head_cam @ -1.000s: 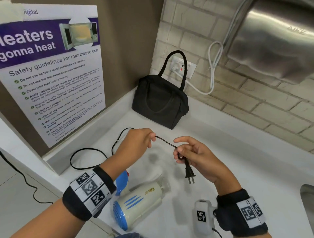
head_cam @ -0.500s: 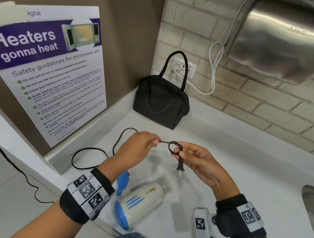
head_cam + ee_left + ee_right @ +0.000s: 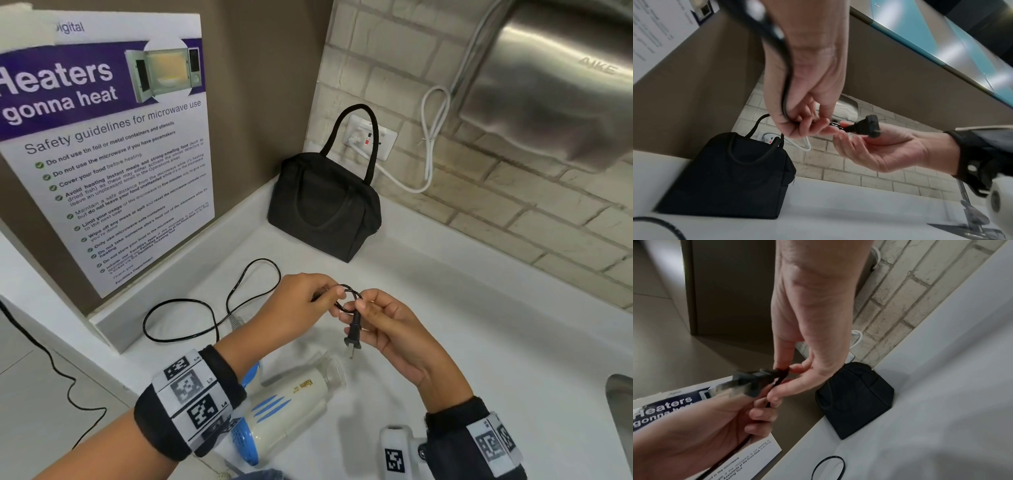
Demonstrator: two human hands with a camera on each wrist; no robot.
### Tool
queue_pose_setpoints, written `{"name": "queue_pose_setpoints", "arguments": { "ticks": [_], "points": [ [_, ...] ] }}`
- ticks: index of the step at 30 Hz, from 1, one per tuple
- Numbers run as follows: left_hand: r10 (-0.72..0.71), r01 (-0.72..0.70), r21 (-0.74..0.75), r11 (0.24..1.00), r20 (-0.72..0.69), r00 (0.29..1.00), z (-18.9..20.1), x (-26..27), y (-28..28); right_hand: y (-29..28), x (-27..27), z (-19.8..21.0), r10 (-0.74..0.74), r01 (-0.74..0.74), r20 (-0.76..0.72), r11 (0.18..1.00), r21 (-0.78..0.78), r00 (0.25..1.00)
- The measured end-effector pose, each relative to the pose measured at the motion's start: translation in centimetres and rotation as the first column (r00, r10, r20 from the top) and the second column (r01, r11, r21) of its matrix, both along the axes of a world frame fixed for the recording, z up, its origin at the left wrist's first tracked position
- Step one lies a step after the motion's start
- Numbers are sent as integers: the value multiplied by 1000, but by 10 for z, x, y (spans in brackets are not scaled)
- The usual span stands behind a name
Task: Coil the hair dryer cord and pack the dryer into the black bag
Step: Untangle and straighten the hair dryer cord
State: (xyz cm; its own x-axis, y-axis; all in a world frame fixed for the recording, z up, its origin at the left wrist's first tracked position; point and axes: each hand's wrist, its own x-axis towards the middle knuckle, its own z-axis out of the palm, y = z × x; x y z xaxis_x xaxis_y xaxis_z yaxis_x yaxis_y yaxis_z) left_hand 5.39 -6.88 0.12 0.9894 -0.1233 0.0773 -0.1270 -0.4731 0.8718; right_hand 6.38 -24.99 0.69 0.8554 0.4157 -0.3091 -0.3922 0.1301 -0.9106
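- Pinching the black cord (image 3: 191,310) near its plug end, the left hand (image 3: 301,301) and right hand (image 3: 380,329) meet above the white tabletop (image 3: 479,342), fingertips nearly touching.
- Left-hand grip: thumb and fingers closed on the cord; in the left wrist view the cord runs down across the palm into the fingertips.
- Right-hand grip: thumb and fingers closed on a small loop of cord just above the plug (image 3: 354,337), which hangs prongs down. How many turns the loop has is hard to tell; it looks like one or two.
- Slack cord lies in loose curves on the tabletop to the left, near the wall poster (image 3: 102,137).
- White-and-blue hair dryer (image 3: 287,411) lies on its side on the tabletop, below the hands, partly hidden by the left wrist.
- Black bag (image 3: 325,209) stands upright in the corner, handles up, well apart from the dryer; whether its top is zipped cannot be seen.
- White wall socket (image 3: 383,140) sits on the brick wall behind the bag.
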Motion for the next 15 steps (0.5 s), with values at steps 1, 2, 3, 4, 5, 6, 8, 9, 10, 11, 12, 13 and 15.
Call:
{"name": "queue_pose_setpoints", "arguments": {
  "ticks": [1, 2, 3, 4, 5, 6, 8, 9, 10, 11, 12, 13, 15],
  "points": [
    [14, -14, 1, 1000, -1, 1000, 0, 1, 0, 0, -1, 1, 14, -14, -11, 1000, 11, 1000],
    [35, -35, -3, 999, 1, 999, 0, 1, -1, 0, -2, 2, 27, -26, -19, 999, 34, 999],
    [65, -65, -10, 998, 5, 998, -1, 2, -1, 0, -4, 3, 46, -44, -26, 996, 72, 999],
    [97, -97, -19, 995, 10, 995, -1, 3, 0, -1, -5, 3, 67, -62, -38, 991, 121, 997],
    [126, -125, -24, 992, 17, 992, -1, 4, 1, -1, -6, 4, 92, -82, -53, 982, 170, 994],
    [146, -145, -23, 989, 28, 989, -2, 5, 2, -2, -7, 4, 114, -101, -61, 976, 194, 992],
    [155, -155, -1, 988, 50, 987, -2, 6, 4, -2, -8, 4, 109, -99, -63, 985, 143, 992],
    [153, -154, 11, 988, 58, 987, -3, 6, 5, -2, -7, 4, 75, -68, -63, 992, 107, 995],
    [151, -153, 17, 988, 60, 987, -3, 6, 7, -2, -7, 3, 28, -22, -67, 996, 91, 997],
    [153, -154, 18, 988, 60, 986, -3, 6, 8, -2, -6, 3, -25, 32, -77, 995, 90, 997],
    [154, -156, 20, 988, 60, 986, -3, 6, 10, -3, -5, 2, -82, 90, -88, 992, 93, 993],
    [154, -155, 22, 988, 62, 986, -4, 6, 12, -4, -4, 1, -138, 148, -100, 984, 96, 985],
    [145, -146, 17, 989, 68, 987, -6, 6, 13, -4, -2, -1, -231, 242, -109, 965, 97, 967]
  ]
}}
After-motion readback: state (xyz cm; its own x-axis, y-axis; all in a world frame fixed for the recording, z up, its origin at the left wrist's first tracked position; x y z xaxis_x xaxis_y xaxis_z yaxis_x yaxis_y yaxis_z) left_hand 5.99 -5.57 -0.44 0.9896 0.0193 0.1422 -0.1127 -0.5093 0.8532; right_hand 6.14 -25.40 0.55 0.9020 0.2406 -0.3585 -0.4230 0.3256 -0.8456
